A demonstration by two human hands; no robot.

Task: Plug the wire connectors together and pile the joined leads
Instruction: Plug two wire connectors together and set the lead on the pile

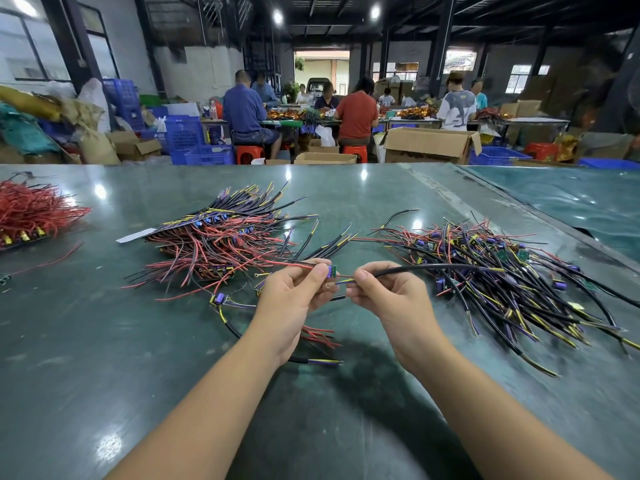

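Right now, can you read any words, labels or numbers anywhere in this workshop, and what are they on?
None can be read.
White paper tag on the middle pile of red and black wires: no legible print.
Small green circuit board pinched in the left hand: too small to read.
Brown cardboard boxes behind the table: no print legible.

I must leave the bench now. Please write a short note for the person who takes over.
Left hand pinches a small green board with red wire. Right hand pinches a black sheathed lead, its end near the board; whether they are plugged cannot be told. Stacked pile of red-and-black leads lies left, loose heap of black, yellow and purple leads right, on the green table. Left: join, pile, repeat.
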